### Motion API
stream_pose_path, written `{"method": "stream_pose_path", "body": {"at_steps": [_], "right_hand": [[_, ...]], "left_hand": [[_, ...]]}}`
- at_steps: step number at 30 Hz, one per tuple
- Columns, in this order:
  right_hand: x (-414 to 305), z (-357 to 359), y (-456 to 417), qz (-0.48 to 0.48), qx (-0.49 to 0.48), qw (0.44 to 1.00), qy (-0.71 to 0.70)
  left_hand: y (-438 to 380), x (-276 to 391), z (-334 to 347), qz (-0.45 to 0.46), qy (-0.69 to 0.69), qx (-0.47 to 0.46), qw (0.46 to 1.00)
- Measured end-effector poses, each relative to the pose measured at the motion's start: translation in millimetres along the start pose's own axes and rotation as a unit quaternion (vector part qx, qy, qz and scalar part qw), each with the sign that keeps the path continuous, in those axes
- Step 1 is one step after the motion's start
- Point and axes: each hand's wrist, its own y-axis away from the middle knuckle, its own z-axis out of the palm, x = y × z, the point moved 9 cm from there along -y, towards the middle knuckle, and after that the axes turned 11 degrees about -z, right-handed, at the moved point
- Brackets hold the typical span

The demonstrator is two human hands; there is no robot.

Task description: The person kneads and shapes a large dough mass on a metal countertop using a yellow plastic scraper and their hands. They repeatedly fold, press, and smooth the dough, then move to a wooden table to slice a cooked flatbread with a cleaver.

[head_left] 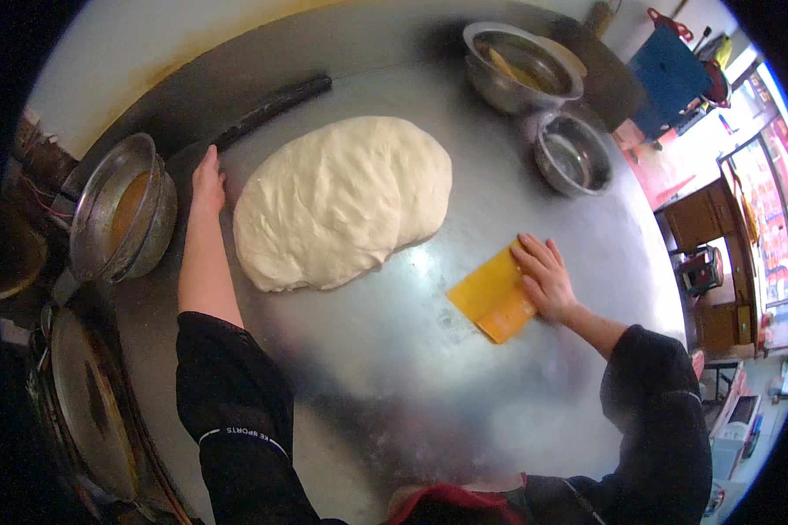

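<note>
A large, smooth mound of pale dough [348, 203] rests on the steel worktop [394, 354]. My left hand [209, 184] is raised beside its left side, fingers extended, with nothing visible in it. Just beyond those fingertips lies a dark rolling pin [272, 111]; whether they touch it is unclear. To the right of the dough, my right hand [546, 279] grips the right side of a yellow dough scraper [489, 282]. The scraper's blade lies close to the metal surface, and its thicker orange-yellow handle edge is towards me.
Nested metal bowls [121, 210] with brownish contents stand at the left. At the back right are a larger metal bowl [522, 65] containing liquid and a yellow item, and a smaller metal bowl [572, 154]. A round griddle [92, 400] sits at the lower left.
</note>
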Motion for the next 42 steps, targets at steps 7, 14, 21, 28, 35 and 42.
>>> {"method": "stream_pose_path", "body": {"at_steps": [7, 14, 21, 28, 35, 42], "right_hand": [[-1.2, 4.7, -2.8, 0.006, 0.006, 1.000, 0.016], [4.3, 7.0, -0.8, 0.008, 0.032, 0.999, 0.019], [19.3, 10.9, -6.5, 0.005, 0.010, 0.999, -0.045], [-74.6, 1.8, 7.2, -0.239, -0.246, 0.927, 0.152], [-86.7, 28.5, -57.1, -0.176, -0.253, 0.938, 0.160], [-236.8, 72.2, -70.9, -0.321, -0.245, 0.902, 0.155]], "left_hand": [[100.3, 30.1, 93.8, 0.252, -0.452, -0.045, 0.855], [223.7, -31.7, 190.3, 0.423, -0.691, 0.041, 0.585], [257.5, -8.0, 194.5, 0.295, -0.771, -0.007, 0.564], [428.7, -70.8, 20.2, 0.261, -0.687, 0.004, 0.678], [517.6, -156.9, -114.5, 0.099, -0.736, 0.081, 0.665], [527.1, -145.7, -116.1, 0.079, -0.717, 0.090, 0.687]]}}
